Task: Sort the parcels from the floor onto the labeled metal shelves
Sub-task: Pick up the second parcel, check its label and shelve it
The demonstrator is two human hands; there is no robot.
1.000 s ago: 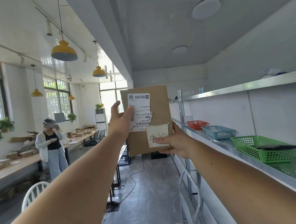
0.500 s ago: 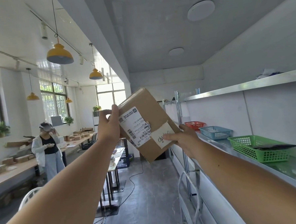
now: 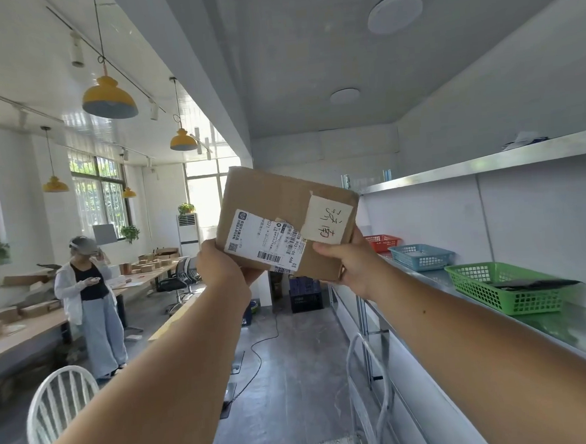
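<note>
Left hand (image 3: 224, 270) and right hand (image 3: 351, 269) are holding parcel (image 3: 273, 206) mid-air beside shelf (image 3: 566, 332), fingers (image 3: 322, 251) clamped on its lower corners; blue basket (image 3: 420, 257), green basket (image 3: 501, 288) are sitting on it; bare shelf lying nearer.

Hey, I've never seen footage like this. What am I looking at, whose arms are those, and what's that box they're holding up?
There is no machine here. Every picture comes from one wide-angle camera worn on a person's head, so the two bare arms reaching forward are that person's own. The left hand and the right hand each grip a lower corner of a brown cardboard parcel, which is held tilted in the air. Its face shows a white printed shipping label and a pale handwritten note. Along the right runs a long metal shelf bearing a green plastic basket, a blue plastic basket and a red plastic basket. Another person stands at the far left.
</note>
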